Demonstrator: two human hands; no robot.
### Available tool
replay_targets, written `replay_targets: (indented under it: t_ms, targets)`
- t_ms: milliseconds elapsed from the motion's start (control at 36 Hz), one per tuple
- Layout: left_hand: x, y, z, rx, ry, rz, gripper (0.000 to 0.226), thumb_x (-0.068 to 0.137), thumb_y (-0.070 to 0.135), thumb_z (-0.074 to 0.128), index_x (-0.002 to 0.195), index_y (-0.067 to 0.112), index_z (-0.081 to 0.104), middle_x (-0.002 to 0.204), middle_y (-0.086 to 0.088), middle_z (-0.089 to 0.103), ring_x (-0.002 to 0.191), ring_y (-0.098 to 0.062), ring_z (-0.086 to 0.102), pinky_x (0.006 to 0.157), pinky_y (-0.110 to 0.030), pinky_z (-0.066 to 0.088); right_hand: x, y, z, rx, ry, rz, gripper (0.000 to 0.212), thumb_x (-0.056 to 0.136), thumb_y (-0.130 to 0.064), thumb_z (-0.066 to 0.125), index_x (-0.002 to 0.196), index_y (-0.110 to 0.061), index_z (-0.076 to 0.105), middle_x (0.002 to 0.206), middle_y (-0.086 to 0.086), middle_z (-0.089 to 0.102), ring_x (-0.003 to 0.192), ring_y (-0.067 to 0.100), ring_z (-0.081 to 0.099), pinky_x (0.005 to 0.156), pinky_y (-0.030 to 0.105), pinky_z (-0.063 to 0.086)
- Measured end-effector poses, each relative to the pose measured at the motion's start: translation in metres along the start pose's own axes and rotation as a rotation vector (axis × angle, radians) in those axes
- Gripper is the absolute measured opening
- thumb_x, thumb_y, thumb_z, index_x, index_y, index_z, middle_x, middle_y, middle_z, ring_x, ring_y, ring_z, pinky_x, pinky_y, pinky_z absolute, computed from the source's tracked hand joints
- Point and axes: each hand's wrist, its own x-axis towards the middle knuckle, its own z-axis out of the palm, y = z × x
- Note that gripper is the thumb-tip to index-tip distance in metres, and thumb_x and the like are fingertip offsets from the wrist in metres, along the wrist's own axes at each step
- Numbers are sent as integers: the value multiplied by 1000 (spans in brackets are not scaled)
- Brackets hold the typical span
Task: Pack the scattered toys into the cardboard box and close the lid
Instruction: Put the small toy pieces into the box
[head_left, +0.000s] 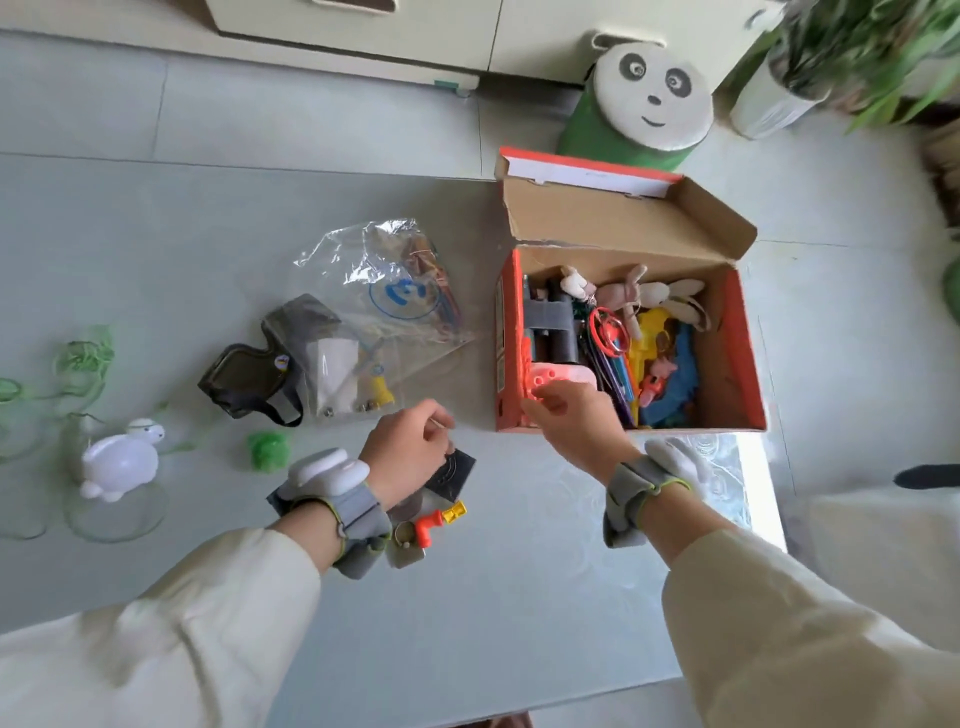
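Note:
An orange cardboard box (737, 364) stands open on the table's right side, lid (623, 218) tilted up behind it, with several toys inside. My right hand (571, 415) holds a pink toy (561, 378) over the box's near left corner. My left hand (410, 452) has curled fingers just above a black square piece (454, 470) on the table; whether it grips the piece I cannot tell. Loose on the table lie a white turtle toy (122, 460), a small green toy (269, 449), an orange and yellow toy (441, 519) and a clear plastic bag (384, 322).
A dark pouch (249, 374) lies beside the bag. Green string (83, 358) and glass rings sit at the far left. A panda stool (649, 98) stands on the floor behind the box, and a potted plant (841, 57) at the top right. A small padlock (405, 556) lies by my left wrist.

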Motion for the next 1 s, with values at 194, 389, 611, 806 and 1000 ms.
replay_targets:
  t_ms: [194, 389, 611, 806, 1000]
  targets:
    - [20, 50, 23, 89, 172, 96, 20, 90, 10, 46, 98, 19, 62, 84, 1, 69, 78, -22, 63, 69, -28, 47, 24, 10, 10, 180, -27, 27, 19, 83, -29, 66, 70, -15, 64, 78, 7, 67, 78, 22, 59, 71, 29, 43]
    - [35, 104, 53, 140, 372, 213, 17, 89, 7, 50, 97, 13, 64, 91, -2, 69, 87, -24, 62, 79, -35, 48, 32, 42, -45, 385, -29, -26, 20, 82, -20, 65, 63, -24, 59, 59, -10, 57, 59, 5, 52, 64, 21, 40]
    - [75, 124, 120, 512, 192, 372, 31, 91, 13, 45, 116, 23, 61, 113, 0, 54, 108, -23, 52, 85, -41, 46, 69, 133, -78, 178, -23, 220, 16, 83, -18, 55, 75, -11, 67, 85, 13, 69, 92, 31, 62, 76, 29, 45]
    - [93, 119, 163, 1010, -105, 466, 46, 93, 23, 36, 139, 25, 40, 143, -1, 36, 135, -22, 28, 106, -39, 24, 78, 147, -63, -117, -78, 252, 48, 85, -23, 56, 126, -1, 44, 115, 17, 60, 106, 36, 59, 78, 33, 46]
    - [99, 127, 161, 1101, -186, 443, 49, 100, 41, 14, 131, 35, 51, 155, 7, 20, 143, -14, 12, 114, -50, -2, 75, 138, -80, -383, -120, 101, 29, 87, -16, 52, 113, -4, 53, 112, 15, 60, 101, 35, 60, 70, 31, 42]
